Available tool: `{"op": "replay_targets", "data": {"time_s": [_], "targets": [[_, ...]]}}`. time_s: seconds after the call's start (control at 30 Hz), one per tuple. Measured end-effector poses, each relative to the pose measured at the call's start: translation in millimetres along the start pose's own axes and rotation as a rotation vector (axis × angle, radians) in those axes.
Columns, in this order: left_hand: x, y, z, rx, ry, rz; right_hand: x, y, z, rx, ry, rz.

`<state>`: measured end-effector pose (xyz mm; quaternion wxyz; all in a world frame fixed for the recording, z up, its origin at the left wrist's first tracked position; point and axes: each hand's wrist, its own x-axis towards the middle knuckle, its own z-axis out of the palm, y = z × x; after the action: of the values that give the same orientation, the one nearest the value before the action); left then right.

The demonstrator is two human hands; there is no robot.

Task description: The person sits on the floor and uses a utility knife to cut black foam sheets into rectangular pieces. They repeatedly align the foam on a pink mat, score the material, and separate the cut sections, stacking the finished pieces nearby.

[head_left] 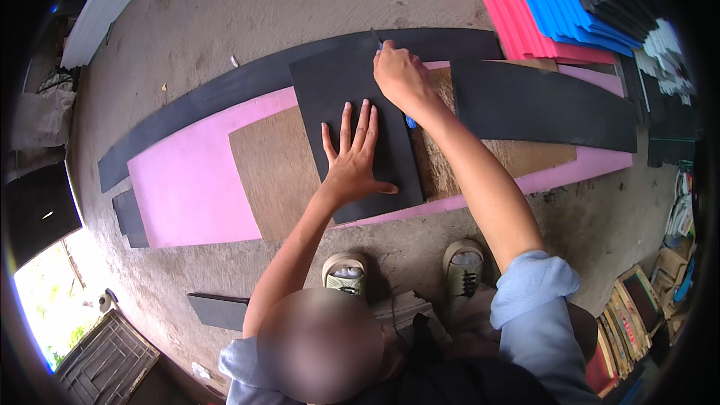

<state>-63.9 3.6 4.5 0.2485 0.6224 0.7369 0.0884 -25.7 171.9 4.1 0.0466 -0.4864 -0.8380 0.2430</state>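
Note:
My left hand (pixel 352 157) lies flat with spread fingers on a black foam sheet (pixel 326 75), pressing near its middle. My right hand (pixel 403 75) is closed around a utility knife (pixel 380 45) at the sheet's far right part. Its dark blade points away from me, past the fist, and some blue handle shows by the fingers. A bit of blue also peeks out beside my right wrist; I cannot tell if it belongs to the knife. Beneath the sheet lies a brown board (pixel 262 157), on top of a pink foam sheet (pixel 187 172).
Another black sheet (pixel 540 105) lies on the right, and a long black strip (pixel 202 105) runs behind. Stacks of pink (pixel 517 15), blue (pixel 551 0) and black sheets stand far right. A dark grey piece (pixel 217 310) lies near my left. My sandalled feet are close in front.

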Motion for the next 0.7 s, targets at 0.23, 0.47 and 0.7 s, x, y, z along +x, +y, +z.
{"op": "replay_targets", "data": {"time_s": [0.23,0.47,0.7], "targets": [[0,0,-1,-0.019,0.008,-0.005,6,5,-6,0.008,-0.095,0.045],[1,1,-2,-0.027,0.013,0.008,22,1,-4,0.055,-0.241,0.169],[-1,0,4,0.015,0.028,-0.007,-13,-4,-19,0.065,-0.547,0.22]]}}
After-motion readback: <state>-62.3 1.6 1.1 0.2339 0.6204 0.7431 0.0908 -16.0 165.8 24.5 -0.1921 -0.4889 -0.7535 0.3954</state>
